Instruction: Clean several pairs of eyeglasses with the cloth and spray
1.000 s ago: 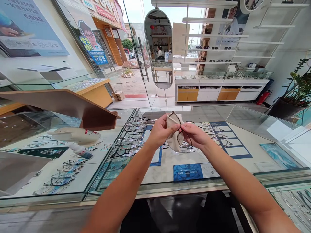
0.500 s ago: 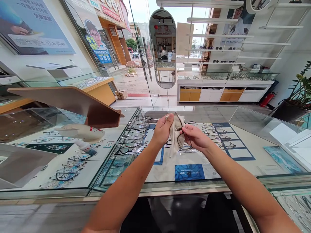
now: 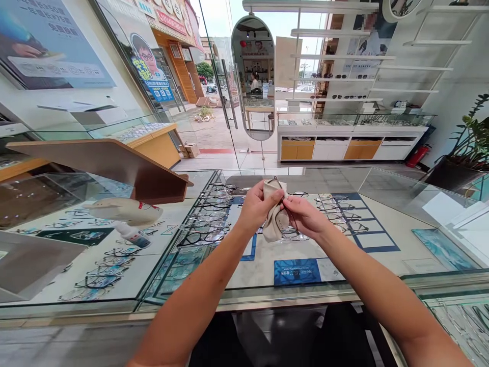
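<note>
Above the glass counter, my left hand is closed on a beige cleaning cloth, its thumb pressing the cloth over a lens. Part of the cloth hangs down below the fingers. My right hand pinches a pair of dark-framed eyeglasses near the middle of the frame. Cloth and fingers cover most of the glasses; a thin temple shows beneath the right hand. Behind and left of my hands, a row of eyeglasses lies in the display case.
A white spray bottle and a larger beige bottle lie on the left counter beside a brown wooden stand. A blue card is near the front edge. An oval mirror stands beyond the counter.
My left thumb has moved right and down across the lens, and the cloth now covers more of the glasses. Both hands are closer together. The view has shifted slightly.
</note>
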`<action>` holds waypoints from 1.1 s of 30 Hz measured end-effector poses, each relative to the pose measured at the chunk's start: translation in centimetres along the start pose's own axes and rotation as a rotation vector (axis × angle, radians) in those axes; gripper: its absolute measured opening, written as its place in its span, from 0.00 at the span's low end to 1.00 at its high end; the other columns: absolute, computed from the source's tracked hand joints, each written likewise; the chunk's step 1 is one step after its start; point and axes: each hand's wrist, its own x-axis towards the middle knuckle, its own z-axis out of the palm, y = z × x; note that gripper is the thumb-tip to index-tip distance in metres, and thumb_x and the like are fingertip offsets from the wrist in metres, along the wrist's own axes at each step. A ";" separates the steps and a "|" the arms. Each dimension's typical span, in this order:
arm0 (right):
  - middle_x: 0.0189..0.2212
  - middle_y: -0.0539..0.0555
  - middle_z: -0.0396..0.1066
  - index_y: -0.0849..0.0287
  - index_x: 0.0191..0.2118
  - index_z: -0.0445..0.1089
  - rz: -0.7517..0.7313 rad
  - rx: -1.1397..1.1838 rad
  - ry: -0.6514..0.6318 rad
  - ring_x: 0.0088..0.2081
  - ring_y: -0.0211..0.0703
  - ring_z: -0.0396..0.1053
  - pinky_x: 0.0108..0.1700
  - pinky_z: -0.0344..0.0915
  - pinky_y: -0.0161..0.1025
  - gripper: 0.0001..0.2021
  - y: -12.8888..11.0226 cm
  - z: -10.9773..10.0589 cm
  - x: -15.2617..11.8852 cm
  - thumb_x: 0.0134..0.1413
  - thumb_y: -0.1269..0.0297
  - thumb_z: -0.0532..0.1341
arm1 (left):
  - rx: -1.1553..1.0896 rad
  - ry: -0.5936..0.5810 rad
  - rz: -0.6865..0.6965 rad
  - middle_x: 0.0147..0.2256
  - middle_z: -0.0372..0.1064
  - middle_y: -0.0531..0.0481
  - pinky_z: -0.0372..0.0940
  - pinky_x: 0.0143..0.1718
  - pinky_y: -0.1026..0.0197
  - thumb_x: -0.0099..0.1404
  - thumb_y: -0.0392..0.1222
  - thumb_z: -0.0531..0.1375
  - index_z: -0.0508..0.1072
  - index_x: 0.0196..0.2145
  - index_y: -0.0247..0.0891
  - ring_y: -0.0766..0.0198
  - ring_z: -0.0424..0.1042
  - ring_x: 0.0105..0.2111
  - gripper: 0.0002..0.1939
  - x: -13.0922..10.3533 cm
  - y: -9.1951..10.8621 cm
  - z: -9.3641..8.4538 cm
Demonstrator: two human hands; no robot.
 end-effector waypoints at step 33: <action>0.28 0.49 0.71 0.58 0.30 0.75 -0.214 -0.327 0.108 0.25 0.34 0.58 0.27 0.53 0.35 0.24 -4.0 -2.1 -0.3 0.45 0.44 0.81 | -0.114 -0.094 -0.197 0.40 0.84 0.44 0.71 0.38 0.64 0.56 0.55 0.80 0.86 0.45 0.36 0.61 0.78 0.38 0.25 1.7 1.5 -3.6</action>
